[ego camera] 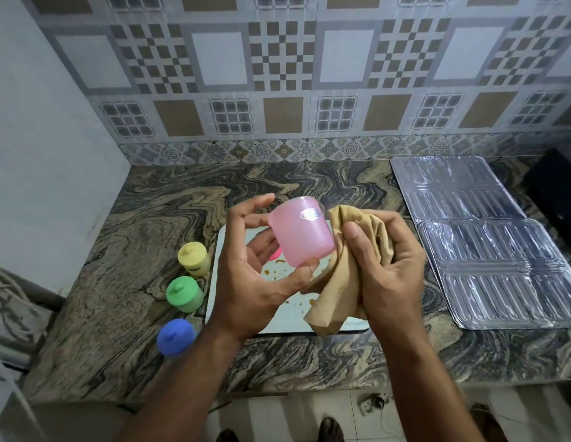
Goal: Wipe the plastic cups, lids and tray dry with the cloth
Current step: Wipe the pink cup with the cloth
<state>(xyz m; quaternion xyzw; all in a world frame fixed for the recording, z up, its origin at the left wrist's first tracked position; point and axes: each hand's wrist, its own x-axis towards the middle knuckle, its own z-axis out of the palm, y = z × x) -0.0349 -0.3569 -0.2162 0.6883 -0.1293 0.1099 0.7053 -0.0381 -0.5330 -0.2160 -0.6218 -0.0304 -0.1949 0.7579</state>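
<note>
The 2 forearms reach in from the bottom edge and meet above the counter. The left hand [262, 266] holds the pink cup [300, 232] in the air, thumb curled against its near rim and fingers behind it; the cup is tipped with its base toward the wall, a small silver label on its side. Touching the cup's right side is the cloth [341, 282], tan and bunched, gripped in the right hand [386, 263] with the thumb pressed on top and a loose tail hanging below the palm. Directly beneath the hands lies the tray [278, 320], white and flat on the counter, with brownish specks on its surface; a bit of pink, perhaps a lid, shows on it between the left fingers, too hidden to tell. Just left of the tray stand 3 lidded cups in a line: the yellow cup [193, 258] farthest back, the green cup [183, 293] in the middle, the blue cup [175, 336] nearest. They rest on the marbled counter [134, 237]. Well to the right lies a ribbed foil sheet [488, 250], and a patterned tile wall [278, 74] rises behind.
</note>
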